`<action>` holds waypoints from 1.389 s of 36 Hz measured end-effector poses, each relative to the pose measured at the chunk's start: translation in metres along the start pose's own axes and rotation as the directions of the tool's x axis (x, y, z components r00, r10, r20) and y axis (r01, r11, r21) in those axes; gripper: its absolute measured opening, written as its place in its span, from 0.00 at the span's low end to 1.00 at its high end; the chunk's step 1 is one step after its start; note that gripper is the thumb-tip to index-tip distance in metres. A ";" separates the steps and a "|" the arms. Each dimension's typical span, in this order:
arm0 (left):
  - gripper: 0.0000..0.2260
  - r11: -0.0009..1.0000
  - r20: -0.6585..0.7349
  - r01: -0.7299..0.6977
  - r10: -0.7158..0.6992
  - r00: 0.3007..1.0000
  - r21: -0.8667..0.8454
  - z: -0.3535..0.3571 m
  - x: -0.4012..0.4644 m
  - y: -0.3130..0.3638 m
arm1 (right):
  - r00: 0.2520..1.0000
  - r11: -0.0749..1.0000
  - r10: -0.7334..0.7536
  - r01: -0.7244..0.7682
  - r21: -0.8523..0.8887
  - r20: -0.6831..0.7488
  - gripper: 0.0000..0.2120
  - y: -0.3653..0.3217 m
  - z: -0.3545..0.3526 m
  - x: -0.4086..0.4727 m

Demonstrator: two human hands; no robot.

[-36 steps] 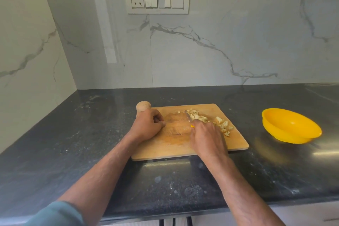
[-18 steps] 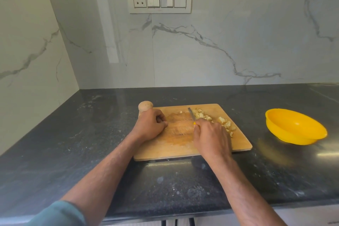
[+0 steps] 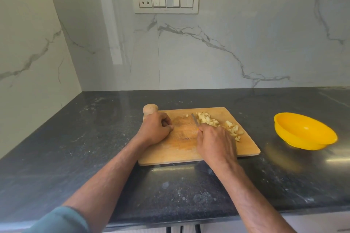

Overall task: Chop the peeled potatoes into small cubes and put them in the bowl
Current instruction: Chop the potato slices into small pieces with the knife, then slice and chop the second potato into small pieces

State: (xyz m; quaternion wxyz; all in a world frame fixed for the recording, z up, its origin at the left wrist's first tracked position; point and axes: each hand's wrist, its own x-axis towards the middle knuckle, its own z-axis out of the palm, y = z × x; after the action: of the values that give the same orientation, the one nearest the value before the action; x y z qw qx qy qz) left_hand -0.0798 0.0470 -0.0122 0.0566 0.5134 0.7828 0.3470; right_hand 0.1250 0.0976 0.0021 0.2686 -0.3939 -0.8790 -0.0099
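Both forearms reach over the dark desk to a wooden board. The left hand, curled into a fist, rests on the board's left edge; the right hand grips a knife, its blade touching the potato cubes heaped just beyond. A yellow bowl sits well apart, right.

The right hand hides the knife handle; only its blade shows

A cutting board is set on the counter; potato cubes are heaped on its far right part, and a bowl is placed to its right
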 end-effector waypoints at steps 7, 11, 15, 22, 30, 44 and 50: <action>0.01 1.000 -0.007 -0.007 0.007 1.000 0.010 0.000 0.001 -0.001 | 0.998 1.000 -0.022 0.024 0.020 -0.060 0.10 -0.002 -0.001 -0.002; 0.02 1.000 -0.005 -0.006 0.006 1.000 0.010 0.001 0.001 -0.001 | 0.994 0.995 -0.100 0.100 -0.005 -0.038 0.10 -0.006 0.001 -0.002; 0.01 1.000 -0.007 -0.007 0.008 1.000 0.010 0.001 0.001 -0.001 | 0.997 0.996 -0.082 0.082 -0.042 -0.010 0.12 -0.009 0.000 -0.002; 0.01 1.000 0.001 -0.004 0.004 1.000 0.013 0.000 0.001 -0.001 | 0.998 0.998 0.054 -0.055 -0.044 -0.031 0.08 -0.002 -0.004 0.000; 0.02 1.000 0.001 -0.010 0.010 1.000 0.009 -0.001 -0.002 0.003 | 0.997 0.996 0.076 -0.075 -0.049 0.023 0.08 -0.001 -0.003 -0.001; 0.18 0.997 -0.469 0.073 -0.060 0.881 0.009 -0.021 0.006 -0.014 | 1.000 0.999 -0.005 0.006 0.037 -0.013 0.14 -0.003 -0.002 -0.006; 0.33 0.984 -0.333 0.178 -0.175 0.926 -0.022 -0.025 0.010 -0.028 | 0.999 0.996 -0.034 0.033 0.079 0.015 0.13 -0.006 -0.002 -0.011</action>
State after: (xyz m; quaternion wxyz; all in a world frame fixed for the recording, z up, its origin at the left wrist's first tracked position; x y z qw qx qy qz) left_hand -0.1167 0.0367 -0.0075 -0.0479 0.3749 0.8256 0.4191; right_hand 0.1277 0.0859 0.0000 0.2765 -0.3683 -0.8873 0.0234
